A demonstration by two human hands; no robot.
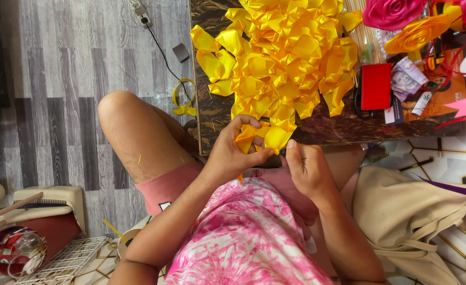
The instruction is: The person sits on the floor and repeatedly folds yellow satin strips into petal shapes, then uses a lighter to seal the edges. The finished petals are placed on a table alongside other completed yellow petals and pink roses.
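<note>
A big heap of folded yellow ribbon petals (283, 58) covers the dark table (212, 113). At the table's near edge my left hand (233, 153) pinches a folded yellow ribbon piece (267, 138), thumb and fingers closed on it. My right hand (306, 169) is beside it, thumb up against the same piece from the right. Both hands hover over my lap, just below the table edge.
A red box (376, 86), small packets and ribbon flowers, one pink (391, 11) and one orange (417, 32), sit at the table's right. A beige cloth bag (412, 211) lies right of me. A yellow ribbon scrap (183, 103) and a cable lie on the grey floor.
</note>
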